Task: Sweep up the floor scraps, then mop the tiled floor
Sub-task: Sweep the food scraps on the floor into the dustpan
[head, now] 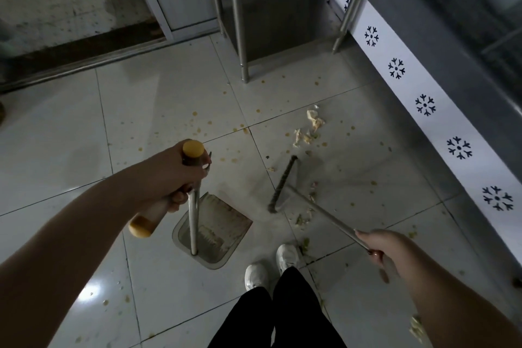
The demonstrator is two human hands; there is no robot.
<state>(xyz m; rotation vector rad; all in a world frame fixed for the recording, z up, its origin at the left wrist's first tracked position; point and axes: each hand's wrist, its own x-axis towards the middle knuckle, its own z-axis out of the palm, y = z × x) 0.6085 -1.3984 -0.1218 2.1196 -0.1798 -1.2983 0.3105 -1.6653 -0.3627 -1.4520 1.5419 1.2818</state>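
The left hand is clenched round the top of an upright steel pole, together with a brown grip capped in yellow. A second pale, yellow-tipped stub juts out below the fist, and the fingers hide how these pieces join. The pole drops into a grey, scuffed dustpan standing on the floor just ahead of the person's white trainers. The right hand grasps the thin metal handle of a broom, whose dark bristle head sits on the tiles to the right of the pan, smeared with blur. Pale crumpled food scraps lie beyond the broom head and smaller greenish bits beside its handle; another lump at the lower right is partly cut off by the forearm. Orange-brown spatters dot the glossy white tiled floor. Farther off stand steel worktop legs, their top out of view, and a white skirting strip with dark snowflake marks.
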